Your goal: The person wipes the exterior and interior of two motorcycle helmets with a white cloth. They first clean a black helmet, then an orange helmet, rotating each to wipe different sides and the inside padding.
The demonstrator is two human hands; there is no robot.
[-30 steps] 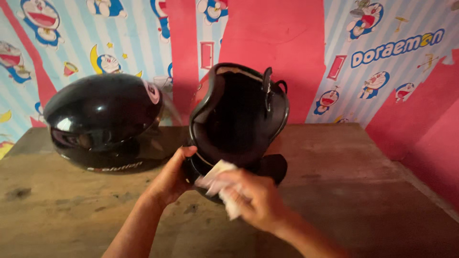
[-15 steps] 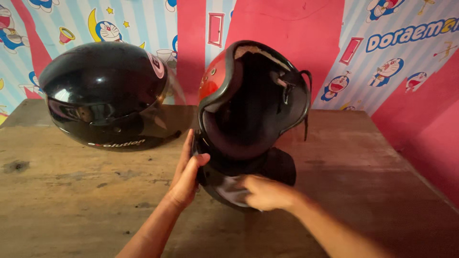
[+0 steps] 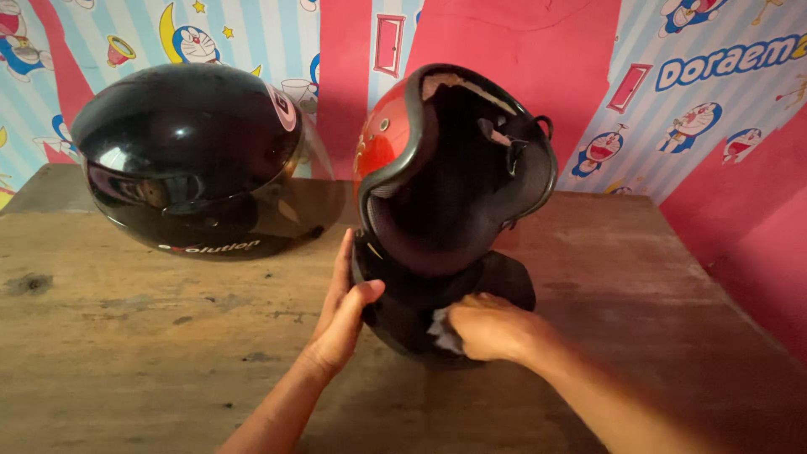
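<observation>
Red helmet [image 3: 395,134] upright against flat left hand [image 3: 343,315]; right hand [image 3: 492,328] grip around white cloth [image 3: 443,329].

A red shell with a dark lining is being shown by the helmet [image 3: 437,168]; a white cloth [image 3: 443,329] is being pressed to its black visor [image 3: 420,307]. Glossy black is being shown by the other helmet [image 3: 189,155], brown by the table [image 3: 126,336], pink with blue-striped cartoon print by the wall [image 3: 521,50].
</observation>
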